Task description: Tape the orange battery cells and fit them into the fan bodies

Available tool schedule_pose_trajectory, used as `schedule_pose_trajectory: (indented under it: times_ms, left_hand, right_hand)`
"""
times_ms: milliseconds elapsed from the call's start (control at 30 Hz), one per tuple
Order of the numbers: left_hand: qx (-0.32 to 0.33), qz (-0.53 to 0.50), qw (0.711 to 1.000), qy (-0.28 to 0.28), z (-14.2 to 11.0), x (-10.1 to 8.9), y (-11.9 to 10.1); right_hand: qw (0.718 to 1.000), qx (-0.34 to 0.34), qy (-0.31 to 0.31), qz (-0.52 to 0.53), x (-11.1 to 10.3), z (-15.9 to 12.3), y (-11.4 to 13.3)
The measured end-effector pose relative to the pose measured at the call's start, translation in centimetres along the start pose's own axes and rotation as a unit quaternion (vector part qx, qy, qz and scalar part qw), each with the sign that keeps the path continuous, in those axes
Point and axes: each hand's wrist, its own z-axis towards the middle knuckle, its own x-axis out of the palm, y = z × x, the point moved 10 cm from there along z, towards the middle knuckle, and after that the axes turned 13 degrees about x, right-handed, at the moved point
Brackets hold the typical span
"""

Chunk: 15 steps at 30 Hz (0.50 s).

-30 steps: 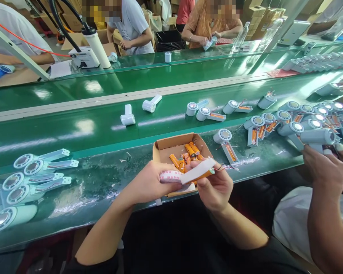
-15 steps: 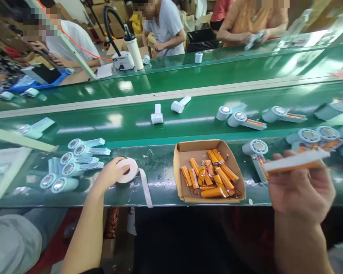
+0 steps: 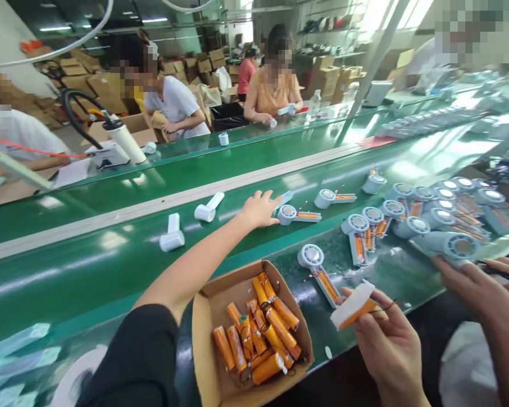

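My left hand (image 3: 259,210) stretches over the green conveyor with its fingers spread. It is beside a pale blue handheld fan casing, whose handle (image 3: 285,198) shows past the fingertips; the rest of that casing is hidden by the hand. Just right of the hand lies another fan casing (image 3: 287,215) with an orange battery in its handle. Closer to me, my right hand (image 3: 384,333) pinches an orange battery (image 3: 358,314) with a strip of white tape (image 3: 353,305) along its upper side and thin wires. A fan with an open handle (image 3: 312,257) lies near that hand.
A cardboard tray (image 3: 203,345) of orange batteries stands before me. The tape roll (image 3: 74,379) is at lower left, partly behind my sleeve. Several fans crowd the right side, where a co-worker's hand (image 3: 470,277) holds a fan casing (image 3: 453,246). Two pale casings (image 3: 172,240) lie left on the belt.
My left hand has let go of the tape roll and reached forward over the belt. My right hand still holds the taped battery. The view has turned right, bringing a co-worker's hands in.
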Motion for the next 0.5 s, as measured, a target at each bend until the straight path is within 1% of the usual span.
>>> schedule_pose_trajectory:
  times_ms: [33,67,100,133,167,200,233,267,300,333,367,433,500]
  left_hand:
    - [0.006,0.01,0.999,0.034,2.8,0.4,-0.2]
    - [0.01,0.011,0.998,0.055,4.6,0.7,-0.2]
    - [0.014,0.011,0.998,0.067,5.5,0.8,0.0]
    - [0.018,0.015,0.997,0.077,5.5,1.0,0.4]
    - [0.023,0.021,0.996,0.083,4.7,1.1,1.1]
    - [0.03,0.026,0.996,0.085,3.3,1.2,1.8]
    - [0.04,0.031,0.995,0.084,1.5,1.4,2.6]
    - [0.053,0.033,0.995,0.083,-0.6,1.7,3.4]
    - [0.068,0.033,0.994,0.082,-2.7,2.1,4.0]
    - [0.081,0.029,0.993,0.08,-4.7,2.6,4.5]
    - [0.093,0.022,0.992,0.078,-6.4,3.2,4.9]
    - [0.107,-0.002,0.992,0.065,-8.7,4.3,5.2]
    - [0.108,-0.035,0.993,0.036,-9.4,4.9,5.4]
  right_hand:
    - [1.0,-0.004,-0.009,-0.013,-0.7,-0.3,0.3]
    - [1.0,-0.006,-0.018,-0.025,-1.6,-0.6,0.6]
    - [0.999,-0.007,-0.028,-0.034,-2.6,-0.8,0.8]
    - [0.998,-0.009,-0.04,-0.039,-3.6,-0.9,1.0]
    - [0.998,-0.01,-0.053,-0.04,-4.5,-1.0,1.3]
    - [0.997,-0.009,-0.063,-0.04,-5.1,-0.9,1.4]
    - [0.997,-0.007,-0.067,-0.038,-5.3,-0.7,1.6]
    - [0.997,-0.004,-0.064,-0.038,-5.1,-0.3,1.8]
    - [0.998,-0.002,-0.05,-0.041,-4.2,0.2,2.0]
    - [0.998,-0.002,-0.025,-0.049,-2.7,0.9,2.3]
    - [0.998,-0.005,0.011,-0.061,-0.5,1.6,2.7]
    - [0.991,-0.024,0.097,-0.089,5.3,3.2,3.4]
    - [0.976,-0.041,0.182,-0.114,11.8,5.0,3.5]
